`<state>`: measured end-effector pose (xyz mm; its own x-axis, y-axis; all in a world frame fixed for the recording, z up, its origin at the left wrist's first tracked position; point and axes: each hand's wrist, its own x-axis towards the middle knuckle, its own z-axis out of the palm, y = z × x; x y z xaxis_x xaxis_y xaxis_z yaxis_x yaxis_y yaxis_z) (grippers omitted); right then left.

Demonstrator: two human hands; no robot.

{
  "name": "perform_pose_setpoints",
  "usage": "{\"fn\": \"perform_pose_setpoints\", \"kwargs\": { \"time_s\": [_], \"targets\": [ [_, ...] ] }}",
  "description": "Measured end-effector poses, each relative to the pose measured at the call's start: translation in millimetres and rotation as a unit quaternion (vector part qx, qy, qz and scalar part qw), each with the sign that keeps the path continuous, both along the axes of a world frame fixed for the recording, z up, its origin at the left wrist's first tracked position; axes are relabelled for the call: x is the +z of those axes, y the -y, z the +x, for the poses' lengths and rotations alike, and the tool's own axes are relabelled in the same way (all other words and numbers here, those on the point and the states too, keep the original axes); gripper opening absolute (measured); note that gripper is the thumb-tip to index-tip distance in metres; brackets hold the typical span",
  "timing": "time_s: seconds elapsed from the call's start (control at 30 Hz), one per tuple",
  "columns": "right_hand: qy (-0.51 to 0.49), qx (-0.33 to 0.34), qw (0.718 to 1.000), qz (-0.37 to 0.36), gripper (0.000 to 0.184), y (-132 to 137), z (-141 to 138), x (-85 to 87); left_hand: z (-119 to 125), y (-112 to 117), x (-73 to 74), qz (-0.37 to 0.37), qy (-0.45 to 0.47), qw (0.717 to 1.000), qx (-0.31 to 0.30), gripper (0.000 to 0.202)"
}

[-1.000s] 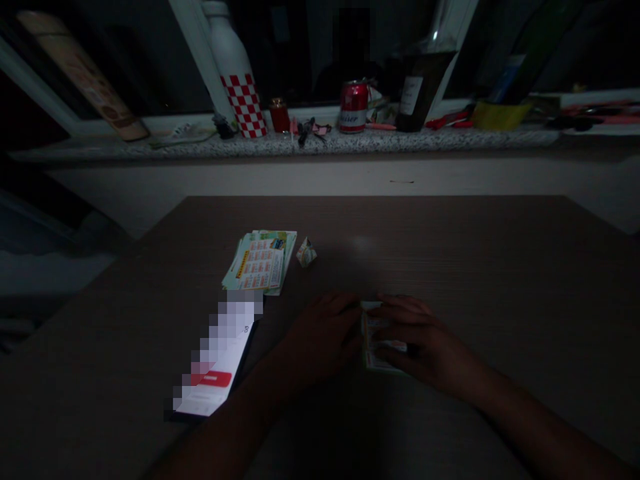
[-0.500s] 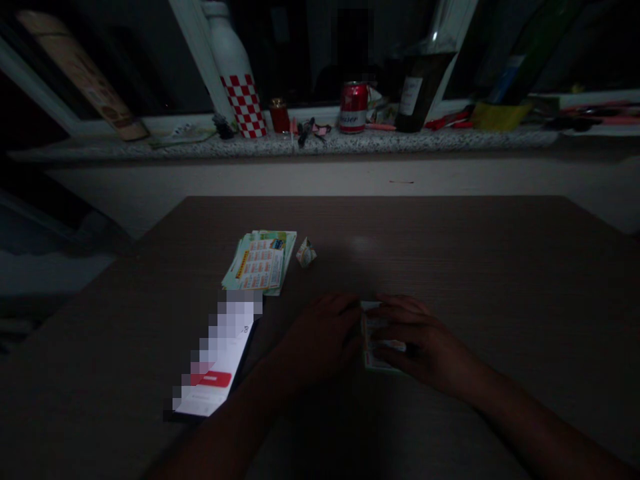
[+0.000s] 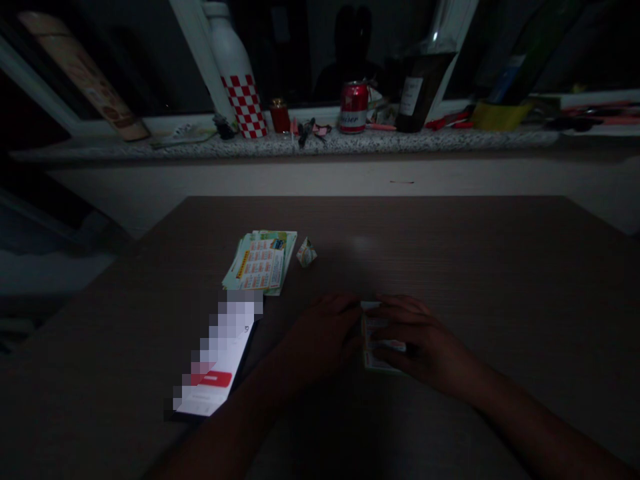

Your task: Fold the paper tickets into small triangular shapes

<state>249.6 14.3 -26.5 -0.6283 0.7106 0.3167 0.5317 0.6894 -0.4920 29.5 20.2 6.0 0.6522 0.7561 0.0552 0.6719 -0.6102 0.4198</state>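
Note:
A small printed paper card (image 3: 376, 333) lies on the dark wooden table (image 3: 475, 267) in dim light. My left hand (image 3: 323, 337) presses on its left edge with curled fingers. My right hand (image 3: 413, 337) lies over its right side, fingers bent across the paper. Both hands hold the card against the table. A stack of similar printed cards (image 3: 261, 262) sits farther back to the left, with a small folded paper piece (image 3: 306, 253) just right of it.
A white leaflet with a red patch (image 3: 217, 373) lies at my left forearm. On the stone window sill (image 3: 500, 139) behind the table stand a checkered bottle (image 3: 237, 73), a red can (image 3: 353, 107), a dark wine bottle (image 3: 423, 80) and small clutter.

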Motion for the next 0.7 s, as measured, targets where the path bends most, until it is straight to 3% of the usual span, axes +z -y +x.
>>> {"fn": "perform_pose_setpoints", "kwargs": {
  "time_s": [0.7],
  "targets": [
    [-0.004, -0.003, 1.000, -0.005, 0.015, 0.5, -1.3, -1.9, -0.2, -0.5, -0.3, -0.011, -0.006, 1.000, 0.013, 0.038]
  ]
}}
